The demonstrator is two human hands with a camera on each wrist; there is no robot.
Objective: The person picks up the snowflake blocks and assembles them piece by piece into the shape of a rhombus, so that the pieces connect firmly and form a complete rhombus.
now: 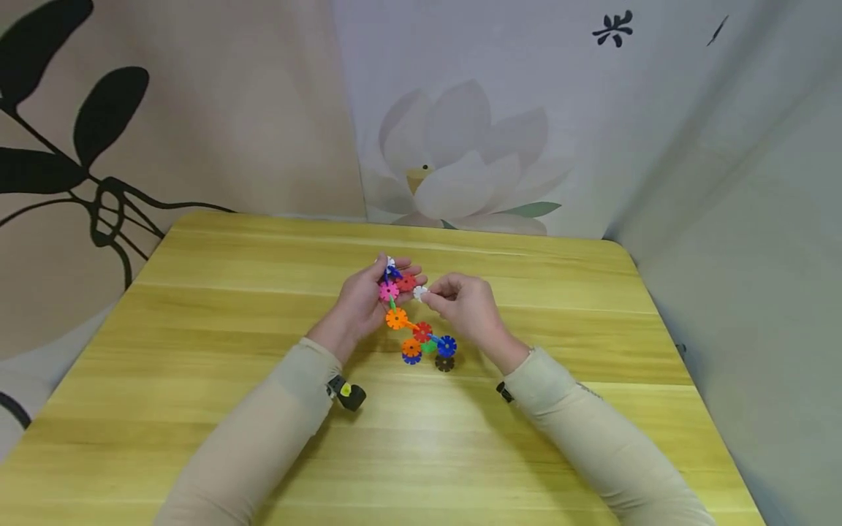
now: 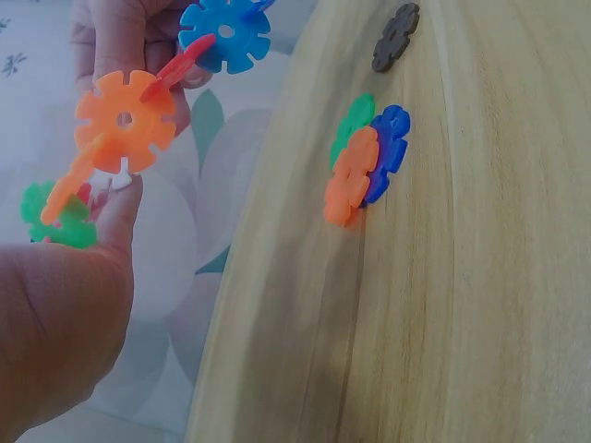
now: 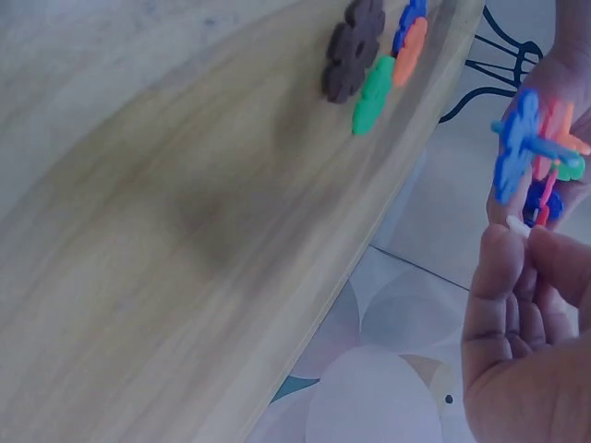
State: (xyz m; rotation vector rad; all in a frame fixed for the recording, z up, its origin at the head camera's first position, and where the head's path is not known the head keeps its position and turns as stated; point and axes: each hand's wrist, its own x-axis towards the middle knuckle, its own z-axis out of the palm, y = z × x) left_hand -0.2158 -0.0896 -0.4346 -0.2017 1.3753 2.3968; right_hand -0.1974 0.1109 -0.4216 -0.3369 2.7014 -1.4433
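My left hand (image 1: 358, 299) is palm up under a chain of slotted plastic snowflake discs, its thumb against the chain's upper end. Pink (image 1: 389, 291), orange (image 1: 396, 318), red (image 1: 422, 332) and blue (image 1: 446, 345) discs follow one another along the chain, slotted edge to edge. Its lower end hangs out past the palm. Between thumb and forefinger, my right hand (image 1: 470, 307) pinches a white disc (image 1: 419, 293) beside a red disc (image 1: 407, 283) at the left fingers. In the right wrist view, the white disc (image 3: 518, 226) is mostly covered by the fingertips.
Loose discs lie on the wooden table (image 1: 263, 409) below the hands: an orange one (image 2: 353, 175) overlapping a blue one (image 2: 392, 152), a green one (image 2: 354, 127) beside them, and a brown one (image 2: 397, 37) apart. A patterned curtain (image 1: 263, 109) hangs behind the table.
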